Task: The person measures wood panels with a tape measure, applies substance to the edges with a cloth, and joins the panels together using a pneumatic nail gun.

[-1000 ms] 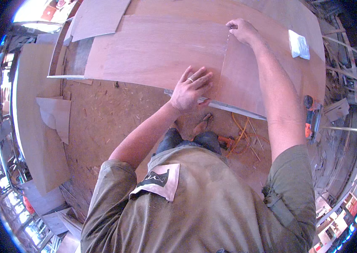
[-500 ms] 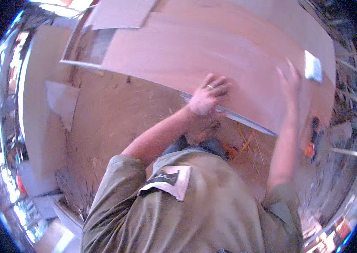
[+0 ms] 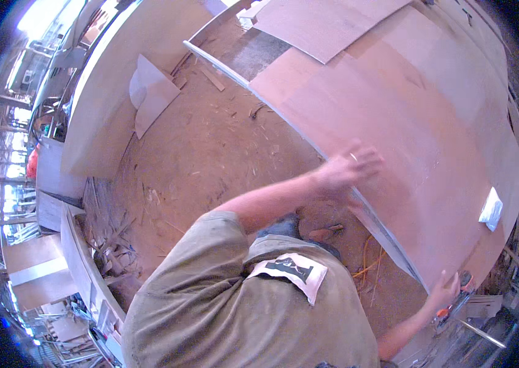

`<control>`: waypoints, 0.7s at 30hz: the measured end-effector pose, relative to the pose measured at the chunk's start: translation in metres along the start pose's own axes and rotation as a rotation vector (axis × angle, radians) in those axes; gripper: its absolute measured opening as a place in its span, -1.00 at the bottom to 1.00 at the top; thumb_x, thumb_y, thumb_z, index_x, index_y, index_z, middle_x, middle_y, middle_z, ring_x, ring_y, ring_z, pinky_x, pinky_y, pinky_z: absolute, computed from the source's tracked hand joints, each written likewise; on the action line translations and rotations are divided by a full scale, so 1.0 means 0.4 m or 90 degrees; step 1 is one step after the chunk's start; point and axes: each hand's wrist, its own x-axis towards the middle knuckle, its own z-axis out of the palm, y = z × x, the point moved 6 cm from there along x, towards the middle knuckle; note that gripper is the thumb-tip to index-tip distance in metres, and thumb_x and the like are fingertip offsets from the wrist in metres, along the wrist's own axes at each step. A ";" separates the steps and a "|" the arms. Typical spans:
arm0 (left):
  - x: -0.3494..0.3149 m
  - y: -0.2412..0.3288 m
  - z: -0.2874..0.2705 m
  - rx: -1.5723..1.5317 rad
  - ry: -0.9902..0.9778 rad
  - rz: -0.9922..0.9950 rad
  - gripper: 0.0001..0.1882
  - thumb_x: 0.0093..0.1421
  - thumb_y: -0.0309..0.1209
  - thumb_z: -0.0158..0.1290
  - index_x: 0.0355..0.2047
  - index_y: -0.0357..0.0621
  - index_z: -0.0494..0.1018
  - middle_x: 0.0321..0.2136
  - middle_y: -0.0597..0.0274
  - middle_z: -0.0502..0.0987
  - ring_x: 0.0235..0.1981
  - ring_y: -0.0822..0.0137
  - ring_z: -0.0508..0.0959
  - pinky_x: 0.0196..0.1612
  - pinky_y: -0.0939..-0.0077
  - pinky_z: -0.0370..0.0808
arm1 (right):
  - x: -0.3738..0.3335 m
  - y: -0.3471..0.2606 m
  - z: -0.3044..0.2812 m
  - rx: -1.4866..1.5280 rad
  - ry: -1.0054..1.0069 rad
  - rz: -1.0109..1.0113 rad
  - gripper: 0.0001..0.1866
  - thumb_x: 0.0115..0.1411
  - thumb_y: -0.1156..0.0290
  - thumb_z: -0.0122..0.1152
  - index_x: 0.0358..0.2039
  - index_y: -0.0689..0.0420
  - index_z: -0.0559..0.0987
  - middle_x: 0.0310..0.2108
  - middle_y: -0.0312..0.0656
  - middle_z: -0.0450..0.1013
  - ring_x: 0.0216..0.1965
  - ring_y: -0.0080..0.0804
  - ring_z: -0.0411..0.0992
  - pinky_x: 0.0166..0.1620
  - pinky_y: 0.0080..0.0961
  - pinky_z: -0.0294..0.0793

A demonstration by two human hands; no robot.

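A large pinkish plywood sheet [image 3: 407, 141] lies in front of me and to my right. My left hand [image 3: 351, 165], a ring on one finger, is stretched out over its near edge. The fingers are extended and hold nothing, though motion blurs them slightly. My right hand [image 3: 443, 293] is by the sheet's near right corner, its fingers apart. Close beside it is an orange and black tool [image 3: 456, 300], partly hidden by the hand; whether they touch I cannot tell. A small white packet or folded paper [image 3: 491, 209] rests on the sheet.
A smaller board [image 3: 333, 24] overlaps the sheet's far side. On the left, a tall pale panel [image 3: 106, 104] stands with an offcut [image 3: 152, 95] near it. Wood scraps [image 3: 115, 248] litter the dusty floor [image 3: 222, 153]. A yellow-orange cord [image 3: 370, 270] lies below the sheet's near edge.
The whole view has turned, so the sheet now slants down to the right. My right hand has moved from above the sheet to its near right corner, beside the tool. My left hand stays over the near edge.
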 end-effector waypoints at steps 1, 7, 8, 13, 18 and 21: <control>-0.043 -0.061 -0.056 -0.040 0.035 -0.055 -0.25 -0.09 -0.13 0.26 0.17 0.09 0.34 0.31 0.15 0.16 0.34 -0.01 0.12 0.34 -0.13 0.00 | -0.005 -0.071 -0.022 0.041 0.058 -0.069 -0.47 0.14 0.02 0.26 -0.03 0.16 0.55 -0.02 -0.01 0.46 0.04 0.03 0.37 0.15 -0.06 0.26; -0.221 -0.362 -0.308 0.014 0.058 -0.117 -0.27 -0.16 -0.26 0.34 0.09 -0.03 0.41 0.30 0.02 0.15 0.30 -0.05 0.19 0.28 0.12 0.25 | -0.099 -0.608 -0.010 0.074 -0.038 -0.371 -0.50 -0.06 0.12 0.43 -0.08 -0.03 0.59 0.01 -0.26 0.43 0.20 -0.19 0.25 0.28 0.04 -0.03; -0.233 -0.388 -0.310 0.028 -0.012 -0.116 -0.30 -0.15 -0.28 0.33 0.08 -0.04 0.41 0.30 0.01 0.16 0.29 -0.03 0.21 0.28 0.15 0.26 | -0.114 -0.667 -0.013 0.101 -0.048 -0.402 -0.50 -0.08 0.14 0.44 -0.07 -0.06 0.59 0.03 -0.31 0.42 0.22 -0.20 0.22 0.30 0.09 -0.12; -0.248 -0.462 -0.298 0.038 -0.085 -0.086 -0.47 -0.04 -0.41 0.25 0.01 0.00 0.47 0.28 0.13 0.21 0.27 0.11 0.26 0.22 0.23 0.37 | -0.120 -0.760 0.030 0.031 -0.134 -0.375 -0.49 -0.10 0.20 0.45 -0.07 -0.14 0.58 0.05 -0.45 0.38 0.26 -0.27 0.16 0.35 0.16 -0.25; -0.269 -0.505 -0.301 -0.083 -0.059 -0.111 -0.54 -0.02 -0.53 0.24 -0.05 -0.01 0.50 0.16 0.09 0.38 0.14 0.11 0.43 0.15 0.31 0.45 | -0.126 -0.747 0.060 -0.031 -0.139 -0.334 -0.58 -0.02 0.25 0.39 -0.07 -0.21 0.58 0.01 -0.53 0.39 0.23 -0.35 0.21 0.35 0.24 -0.29; -0.269 -0.520 -0.302 -0.135 -0.077 -0.122 -0.57 0.00 -0.54 0.23 -0.07 -0.05 0.52 0.16 0.08 0.38 0.15 0.11 0.42 0.16 0.31 0.45 | -0.133 -0.752 0.047 -0.011 -0.106 -0.340 -0.60 0.00 0.28 0.36 -0.08 -0.22 0.59 -0.01 -0.51 0.40 0.21 -0.35 0.23 0.35 0.24 -0.29</control>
